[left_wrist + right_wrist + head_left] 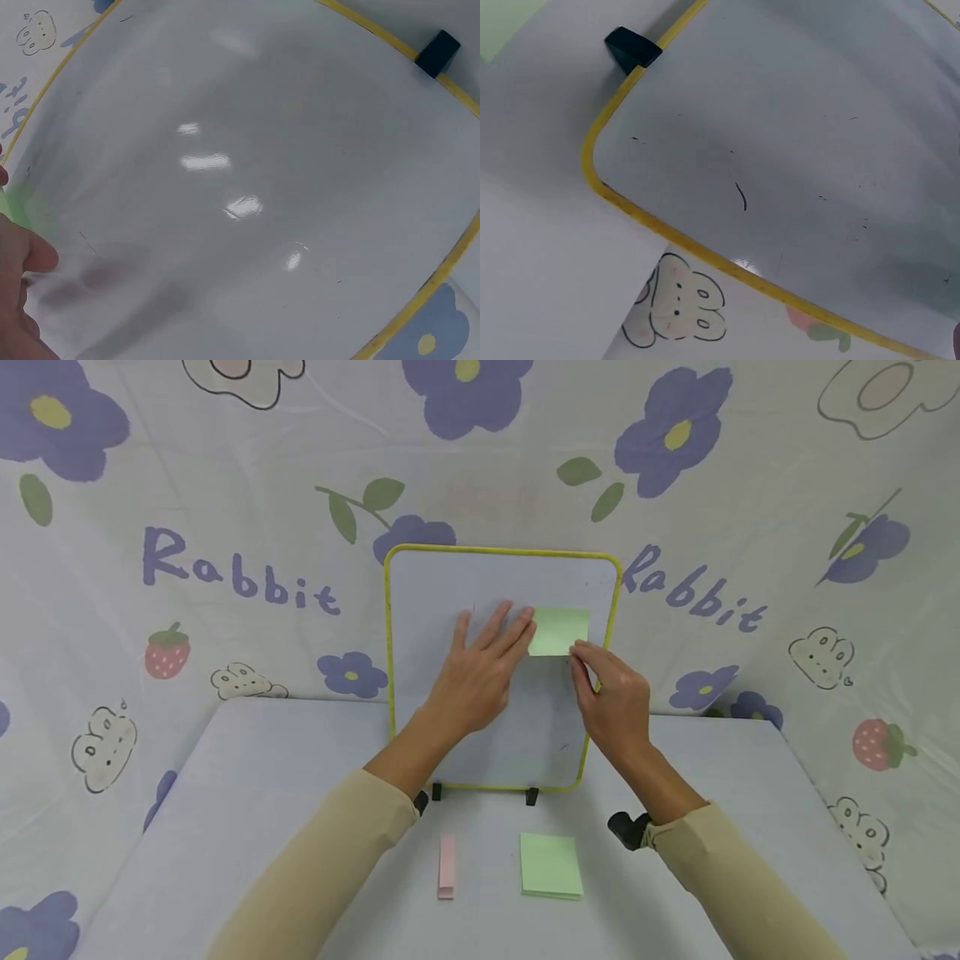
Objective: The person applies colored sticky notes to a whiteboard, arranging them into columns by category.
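Observation:
A pale green sticky note [558, 632] lies against the upper right part of a yellow-framed whiteboard [480, 577], which stands upright. My left hand [474, 683] has its fingers extended over the board, with fingertips at the note's left edge. At the note's lower right corner, my right hand [619, 700] pinches the paper between thumb and fingers. The left wrist view catches only part of the left hand [22, 289] at its left edge, beside a blurred bit of green. Mostly the board's marked surface [780, 150] fills the right wrist view.
On the white table [285, 760] in front of the board lie a green sticky-note pad [551, 865] and a narrow pink pad [447, 867]. Black feet [532, 796] support the board. Behind it hangs a patterned cloth [495, 485] with flowers and lettering.

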A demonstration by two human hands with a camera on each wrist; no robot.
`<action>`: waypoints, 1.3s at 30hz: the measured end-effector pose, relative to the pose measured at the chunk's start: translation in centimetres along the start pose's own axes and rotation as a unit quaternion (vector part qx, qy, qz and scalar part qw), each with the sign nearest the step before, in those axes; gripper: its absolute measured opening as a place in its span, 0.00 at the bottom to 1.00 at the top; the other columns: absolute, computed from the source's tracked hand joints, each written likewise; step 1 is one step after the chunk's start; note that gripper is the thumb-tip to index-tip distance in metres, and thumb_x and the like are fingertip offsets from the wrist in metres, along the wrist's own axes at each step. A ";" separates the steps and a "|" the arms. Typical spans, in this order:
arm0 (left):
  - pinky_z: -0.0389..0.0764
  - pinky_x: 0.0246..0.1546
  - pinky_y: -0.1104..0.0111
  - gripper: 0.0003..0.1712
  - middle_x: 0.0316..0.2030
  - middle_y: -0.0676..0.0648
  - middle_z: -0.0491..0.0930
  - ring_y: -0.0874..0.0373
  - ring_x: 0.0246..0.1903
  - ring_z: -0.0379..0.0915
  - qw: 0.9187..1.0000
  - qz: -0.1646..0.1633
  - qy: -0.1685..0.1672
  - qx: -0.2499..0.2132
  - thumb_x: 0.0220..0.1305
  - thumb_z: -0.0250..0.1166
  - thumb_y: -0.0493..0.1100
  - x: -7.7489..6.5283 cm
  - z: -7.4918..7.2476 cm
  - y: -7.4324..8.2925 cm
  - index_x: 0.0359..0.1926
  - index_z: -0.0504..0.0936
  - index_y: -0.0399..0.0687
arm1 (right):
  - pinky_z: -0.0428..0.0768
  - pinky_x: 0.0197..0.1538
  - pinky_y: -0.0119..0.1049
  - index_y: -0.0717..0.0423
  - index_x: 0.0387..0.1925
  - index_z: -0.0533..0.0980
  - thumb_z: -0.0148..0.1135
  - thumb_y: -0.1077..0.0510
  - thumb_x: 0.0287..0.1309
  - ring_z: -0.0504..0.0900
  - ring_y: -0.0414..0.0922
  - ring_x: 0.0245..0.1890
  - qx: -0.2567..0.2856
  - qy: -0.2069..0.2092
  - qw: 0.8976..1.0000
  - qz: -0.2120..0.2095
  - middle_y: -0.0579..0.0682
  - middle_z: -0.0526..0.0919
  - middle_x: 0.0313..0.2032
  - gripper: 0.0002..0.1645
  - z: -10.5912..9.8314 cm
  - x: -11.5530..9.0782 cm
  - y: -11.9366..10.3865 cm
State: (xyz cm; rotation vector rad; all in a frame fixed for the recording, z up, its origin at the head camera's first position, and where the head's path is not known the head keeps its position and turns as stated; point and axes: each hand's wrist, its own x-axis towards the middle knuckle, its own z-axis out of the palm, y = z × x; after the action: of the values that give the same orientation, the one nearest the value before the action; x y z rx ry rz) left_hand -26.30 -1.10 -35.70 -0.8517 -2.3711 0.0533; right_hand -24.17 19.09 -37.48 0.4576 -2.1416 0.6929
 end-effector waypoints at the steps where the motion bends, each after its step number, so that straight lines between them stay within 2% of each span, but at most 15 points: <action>1: 0.53 0.68 0.41 0.35 0.75 0.52 0.58 0.52 0.76 0.46 1.000 -0.002 -0.002 0.006 0.66 0.56 0.37 0.0 0.1 0.0 0.74 0.64 0.48 | 0.82 0.51 0.49 0.66 0.45 0.84 0.64 0.65 0.63 0.85 0.55 0.49 0.000 -0.001 1.000 -0.001 0.60 0.86 0.47 0.10 0.0 0.0 0.0; 8: 0.51 0.68 0.39 0.38 0.76 0.52 0.55 0.52 0.76 0.43 0.999 -0.008 -0.014 0.033 0.65 0.58 0.42 0.2 0.4 0.2 0.75 0.62 0.49 | 0.81 0.52 0.49 0.67 0.46 0.82 0.65 0.65 0.63 0.85 0.56 0.50 -0.014 -0.018 0.999 -0.022 0.60 0.86 0.48 0.12 -0.1 -0.1 0.2; 12: 0.50 0.68 0.38 0.38 0.77 0.52 0.54 0.52 0.77 0.41 0.999 -0.010 -0.021 0.034 0.65 0.59 0.44 0.3 0.5 0.3 0.76 0.61 0.49 | 0.80 0.48 0.51 0.67 0.48 0.82 0.63 0.59 0.65 0.84 0.58 0.46 -0.074 -0.015 0.995 -0.072 0.61 0.85 0.48 0.15 -0.1 0.0 0.3; 14: 0.50 0.68 0.38 0.38 0.77 0.52 0.53 0.52 0.77 0.41 0.999 -0.010 -0.025 0.037 0.66 0.59 0.45 0.3 0.4 0.3 0.76 0.61 0.49 | 0.78 0.48 0.54 0.67 0.50 0.81 0.62 0.56 0.65 0.81 0.60 0.47 -0.115 -0.010 0.988 -0.106 0.62 0.84 0.50 0.19 -0.1 0.1 0.3; 16: 0.50 0.68 0.38 0.38 0.77 0.52 0.53 0.52 0.77 0.41 0.999 -0.010 -0.027 0.040 0.66 0.59 0.46 0.3 0.4 0.3 0.76 0.61 0.49 | 0.75 0.51 0.55 0.66 0.55 0.79 0.61 0.54 0.65 0.78 0.61 0.53 -0.148 -0.023 0.979 -0.141 0.62 0.81 0.55 0.23 -0.1 0.4 0.4; 19: 0.51 0.68 0.38 0.38 0.77 0.52 0.54 0.51 0.76 0.43 0.999 -0.008 -0.022 0.048 0.66 0.58 0.46 0.3 0.5 0.3 0.76 0.62 0.49 | 0.68 0.63 0.56 0.67 0.63 0.73 0.62 0.55 0.63 0.70 0.59 0.66 -0.181 -0.069 0.963 -0.187 0.62 0.73 0.65 0.30 0.0 0.8 0.5; 22: 0.52 0.67 0.38 0.37 0.76 0.52 0.55 0.51 0.76 0.44 0.998 -0.007 -0.014 0.054 0.66 0.57 0.46 0.3 0.6 0.4 0.75 0.62 0.49 | 0.60 0.71 0.54 0.67 0.69 0.66 0.63 0.55 0.61 0.61 0.56 0.73 -0.197 -0.117 0.950 -0.211 0.62 0.65 0.70 0.38 0.1 1.3 0.7; 26: 0.53 0.67 0.38 0.37 0.76 0.52 0.56 0.52 0.76 0.45 0.998 -0.007 -0.008 0.058 0.66 0.57 0.45 0.3 0.7 0.4 0.75 0.62 0.50 | 0.55 0.73 0.52 0.66 0.71 0.62 0.65 0.56 0.60 0.58 0.55 0.74 -0.212 -0.145 0.940 -0.223 0.60 0.61 0.73 0.42 0.2 1.8 0.9; 32: 0.53 0.67 0.37 0.37 0.76 0.52 0.56 0.51 0.76 0.45 0.998 -0.004 -0.011 0.058 0.66 0.57 0.46 0.2 0.7 0.3 0.75 0.62 0.50 | 0.56 0.73 0.52 0.65 0.72 0.62 0.66 0.56 0.59 0.58 0.54 0.74 -0.240 -0.163 0.930 -0.226 0.59 0.61 0.73 0.43 0.2 1.9 1.3; 35: 0.53 0.67 0.37 0.37 0.76 0.52 0.55 0.51 0.76 0.44 0.998 -0.004 -0.019 0.058 0.66 0.57 0.46 0.3 0.7 0.3 0.75 0.62 0.50 | 0.58 0.72 0.52 0.66 0.72 0.62 0.66 0.56 0.58 0.59 0.54 0.73 -0.247 -0.167 0.929 -0.221 0.59 0.60 0.74 0.43 0.0 1.9 1.7; 39: 0.53 0.67 0.37 0.38 0.77 0.52 0.53 0.52 0.77 0.42 0.998 -0.008 -0.034 0.061 0.67 0.58 0.48 0.3 0.6 0.1 0.76 0.61 0.50 | 0.58 0.72 0.52 0.68 0.71 0.62 0.67 0.59 0.57 0.58 0.55 0.74 -0.234 -0.173 0.934 -0.208 0.61 0.60 0.74 0.43 -0.4 1.8 2.3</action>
State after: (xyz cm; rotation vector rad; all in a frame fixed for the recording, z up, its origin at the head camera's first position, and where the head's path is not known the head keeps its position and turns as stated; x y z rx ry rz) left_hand -26.78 -0.70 -36.07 -0.7852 -2.4090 0.2209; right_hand -26.25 20.95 -36.52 0.7789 -2.3265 -0.1546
